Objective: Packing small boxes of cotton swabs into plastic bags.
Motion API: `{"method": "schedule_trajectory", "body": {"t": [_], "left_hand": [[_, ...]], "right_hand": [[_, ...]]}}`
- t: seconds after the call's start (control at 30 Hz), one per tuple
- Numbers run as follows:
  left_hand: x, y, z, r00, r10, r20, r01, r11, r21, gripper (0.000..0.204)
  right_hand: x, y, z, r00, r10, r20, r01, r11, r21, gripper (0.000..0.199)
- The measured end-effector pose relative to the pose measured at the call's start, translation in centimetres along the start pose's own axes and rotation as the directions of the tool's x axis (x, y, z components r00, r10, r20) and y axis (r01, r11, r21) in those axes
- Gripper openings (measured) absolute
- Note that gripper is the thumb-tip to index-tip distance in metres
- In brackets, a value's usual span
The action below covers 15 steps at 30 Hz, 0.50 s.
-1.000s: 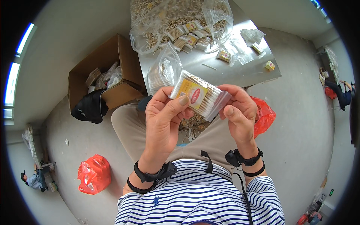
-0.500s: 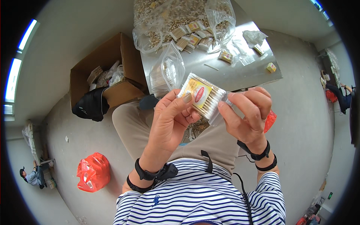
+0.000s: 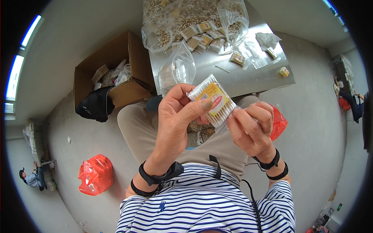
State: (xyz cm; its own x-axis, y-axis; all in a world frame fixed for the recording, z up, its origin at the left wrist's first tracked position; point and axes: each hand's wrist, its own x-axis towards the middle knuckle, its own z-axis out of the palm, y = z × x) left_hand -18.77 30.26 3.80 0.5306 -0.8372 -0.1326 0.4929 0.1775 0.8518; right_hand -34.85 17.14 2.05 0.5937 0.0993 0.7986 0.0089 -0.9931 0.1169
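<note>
A clear plastic pack of cotton swabs (image 3: 215,99) with a yellow and red label is held up in front of my chest. My left hand (image 3: 179,120) grips its left end, thumb lying across the label. My right hand (image 3: 250,128) pinches the pack's lower right end with fingers and thumb. Both hands sit above my lap, just short of the metal table (image 3: 248,77). A loose clear bag of swabs (image 3: 176,72) stands on the table right behind the pack.
Several finished packs (image 3: 202,37) and a big bag of loose swabs (image 3: 182,13) lie at the table's far end. An open cardboard box (image 3: 110,73) stands on the floor at left beside a black bag (image 3: 95,106). Red plastic bags (image 3: 95,174) lie on the floor.
The pack has tilted and shifted slightly right. My left thumb has slid onto the label, and my right hand has moved down to the pack's lower right end.
</note>
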Motion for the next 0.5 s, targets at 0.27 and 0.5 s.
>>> {"method": "schedule_trajectory", "body": {"t": [0.27, 0.5], "left_hand": [[0.5, -0.5, -0.1, 0.999, -0.012, -0.050, 0.010, 1.000, -0.023, 0.015], [0.7, -0.4, -0.2, 0.996, -0.066, -0.054, 0.063, 0.997, -0.050, 0.016]], "right_hand": [[0.4, -0.1, 0.7, 0.998, -0.048, -0.045, 0.048, 0.999, 0.003, 0.029], [0.5, -0.3, 1.1, 0.998, -0.043, -0.051, 0.044, 0.999, 0.021, 0.027]]}}
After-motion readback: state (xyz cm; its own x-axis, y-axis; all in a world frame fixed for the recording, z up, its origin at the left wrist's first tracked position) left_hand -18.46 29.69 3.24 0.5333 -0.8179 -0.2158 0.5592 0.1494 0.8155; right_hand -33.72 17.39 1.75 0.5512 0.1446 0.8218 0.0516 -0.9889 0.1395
